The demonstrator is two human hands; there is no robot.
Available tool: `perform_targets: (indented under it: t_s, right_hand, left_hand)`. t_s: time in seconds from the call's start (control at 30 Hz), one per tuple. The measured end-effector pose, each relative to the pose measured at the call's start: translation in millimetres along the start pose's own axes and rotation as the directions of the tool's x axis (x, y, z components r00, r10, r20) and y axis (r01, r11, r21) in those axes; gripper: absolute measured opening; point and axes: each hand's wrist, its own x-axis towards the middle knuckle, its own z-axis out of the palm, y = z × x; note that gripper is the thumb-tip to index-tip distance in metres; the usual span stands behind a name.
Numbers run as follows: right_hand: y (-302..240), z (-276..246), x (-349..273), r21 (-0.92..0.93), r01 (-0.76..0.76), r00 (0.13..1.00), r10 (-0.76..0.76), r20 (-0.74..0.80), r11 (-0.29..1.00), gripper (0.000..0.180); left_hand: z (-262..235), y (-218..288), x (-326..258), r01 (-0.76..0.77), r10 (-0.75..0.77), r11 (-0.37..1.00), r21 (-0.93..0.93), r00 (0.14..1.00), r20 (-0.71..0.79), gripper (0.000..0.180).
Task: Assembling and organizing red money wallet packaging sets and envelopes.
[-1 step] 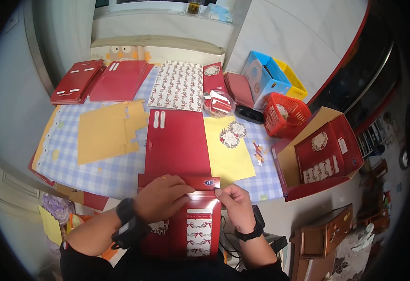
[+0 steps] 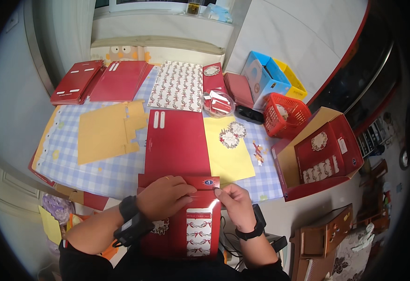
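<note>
Red panel point(image 2: 174, 241) is held at the near table edge, lower part over the lap; used as landmark. Its right edge is pinched by the right hand point(image 2: 237, 206), thumb on top, at the top band point(image 2: 198, 180). The band is covered by the left hand point(image 2: 163, 199), fingers bunched together; whether anything is pinched there cannot be told. Probably steadied from both sides so the panel does not shift. Plain red sheet point(image 2: 177, 145) is laid directly beyond the panel, yellow sheet point(image 2: 228, 164) beyond and to the right, likely for easy reach. Open box point(image 2: 319, 122) is set to the panel's right, tilted-looking, though edges are bent by the lens.

Hidden: wreath label point(image 2: 160, 227) on the panel is partly covered by the left wrist; right fingertips are mostly lost behind the thumb; panel's lower edge is hard to separate from dark clothing.
</note>
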Motion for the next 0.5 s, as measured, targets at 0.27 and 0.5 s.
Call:
perform_targets:
  t_s: [0.27, 0.5]
  right_hand:
    - [-30.6, -0.3, -1.8, -0.724, 0.344, 0.931, -0.318, 0.180, 0.598, 0.022]
    - [-38.5, -1.5, 21.4, -0.621, 0.684, 0.729, -0.344, 0.591, 0.383, 0.042]
  left_hand:
    - [12.3, -16.9, 4.6, 0.128, -0.100, 0.986, -0.103, 0.966, 0.238, 0.036]
    - [7.0, -23.8, 14.9, 0.228, -0.159, 0.953, -0.199, 0.937, 0.312, 0.040]
